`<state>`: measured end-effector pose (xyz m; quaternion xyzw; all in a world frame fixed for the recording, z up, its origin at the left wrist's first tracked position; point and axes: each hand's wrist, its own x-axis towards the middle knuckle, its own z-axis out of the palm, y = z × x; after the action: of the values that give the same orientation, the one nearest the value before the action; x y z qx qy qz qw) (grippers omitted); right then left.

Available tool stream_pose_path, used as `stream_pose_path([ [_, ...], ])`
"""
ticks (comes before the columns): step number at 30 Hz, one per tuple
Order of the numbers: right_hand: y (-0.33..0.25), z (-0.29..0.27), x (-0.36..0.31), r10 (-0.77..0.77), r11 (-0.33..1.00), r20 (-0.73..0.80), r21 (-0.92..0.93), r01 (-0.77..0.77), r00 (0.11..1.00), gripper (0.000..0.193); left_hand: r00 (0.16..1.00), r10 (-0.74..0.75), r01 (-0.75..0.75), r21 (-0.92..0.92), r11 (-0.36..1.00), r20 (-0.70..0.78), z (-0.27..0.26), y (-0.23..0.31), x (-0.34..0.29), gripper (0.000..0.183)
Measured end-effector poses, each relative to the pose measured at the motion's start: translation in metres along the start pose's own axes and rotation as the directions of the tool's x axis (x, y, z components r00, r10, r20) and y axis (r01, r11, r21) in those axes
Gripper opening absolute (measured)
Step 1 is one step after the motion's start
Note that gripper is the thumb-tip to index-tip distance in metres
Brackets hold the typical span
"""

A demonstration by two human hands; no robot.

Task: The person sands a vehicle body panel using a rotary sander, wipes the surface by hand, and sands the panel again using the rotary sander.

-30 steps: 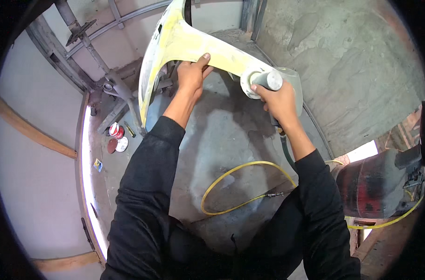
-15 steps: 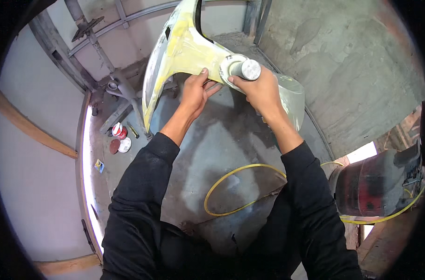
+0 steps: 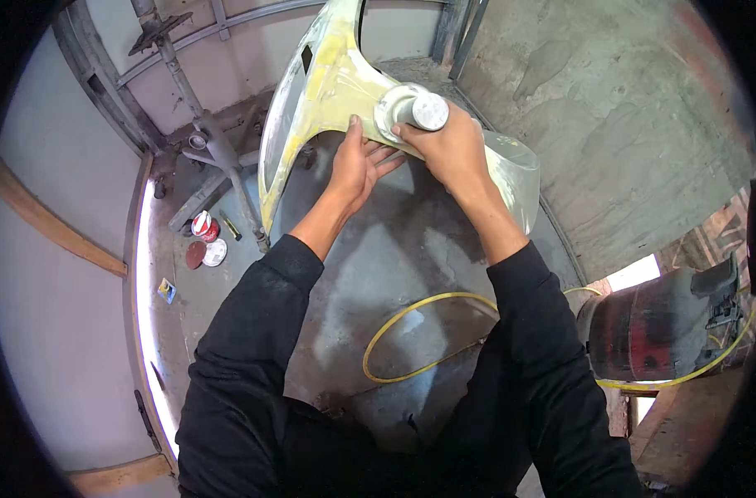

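Observation:
A curved body panel (image 3: 344,87), pale yellow with whitish sanded patches, stretches across the upper middle. My right hand (image 3: 454,153) is closed around a round sanding block (image 3: 428,111) with a pale disc base and a short cylindrical handle. Its disc lies against the panel's face. Just to the left, my left hand (image 3: 359,170) holds the panel's lower edge, thumb on the front and the other fingers extended below and behind it. Part of those fingers is hidden by the panel, and my right hand covers some of the block.
A grey metal stand (image 3: 216,149) rises at left. Near its foot lie a red-and-white can (image 3: 203,224), a brown disc (image 3: 195,255) and a white lid (image 3: 215,252). A yellow hose (image 3: 378,332) loops over the floor toward a dark red tank (image 3: 656,324) at right.
My right hand and the sanding block have shifted left along the panel. My left hand keeps its hold on the lower edge, and the whole view has shifted slightly.

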<state>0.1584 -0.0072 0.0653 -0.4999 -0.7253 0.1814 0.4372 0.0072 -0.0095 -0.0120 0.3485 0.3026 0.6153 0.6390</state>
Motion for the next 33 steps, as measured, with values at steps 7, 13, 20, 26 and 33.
stream_pose_path([
  [7, 0.013, -0.001, -0.015, -0.018, 0.998, 0.053, -0.062, 0.021, 0.998, 0.050, 1.000, 0.008, -0.008, -0.040, 0.999, 0.008, -0.004, 0.009, 0.007, 0.099],
  [13, 0.010, 0.000, -0.002, -0.033, 0.999, 0.016, -0.018, 0.033, 0.999, 0.047, 0.997, 0.006, -0.006, 0.002, 1.000, 0.074, 0.005, 0.003, 0.003, 0.111],
  [20, 0.016, 0.005, -0.014, -0.030, 0.998, 0.056, -0.061, 0.034, 0.998, 0.049, 0.994, 0.011, -0.012, 0.000, 1.000, 0.104, -0.007, 0.006, 0.012, 0.112],
  [26, 0.005, 0.006, -0.003, -0.048, 0.998, 0.015, -0.033, 0.049, 0.999, 0.048, 0.997, -0.038, 0.040, -0.026, 0.999, 0.061, 0.005, -0.007, 0.007, 0.108],
  [33, 0.010, 0.017, -0.023, -0.082, 0.996, 0.076, -0.039, 0.085, 0.994, 0.051, 0.998, 0.007, -0.006, -0.006, 1.000, 0.058, -0.009, 0.007, 0.002, 0.113],
])
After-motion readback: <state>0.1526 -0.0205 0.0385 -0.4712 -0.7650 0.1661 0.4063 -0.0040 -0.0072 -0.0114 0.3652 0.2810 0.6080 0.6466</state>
